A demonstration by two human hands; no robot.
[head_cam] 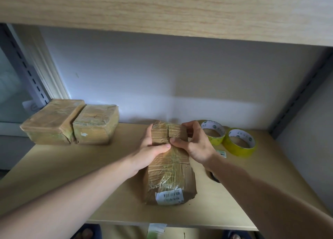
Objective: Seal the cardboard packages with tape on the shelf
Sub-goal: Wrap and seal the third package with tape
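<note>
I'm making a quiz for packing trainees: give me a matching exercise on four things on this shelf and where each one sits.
Things:
1. Package with barcode label
2. Two taped packages
3. Yellow tape rolls
4. Left hand

Places:
A. Far left, side by side
B. Right of the hands
C. Middle of the shelf, under both hands
D. Resting on the package's left side

Pairs: 1-C, 2-A, 3-B, 4-D
</note>
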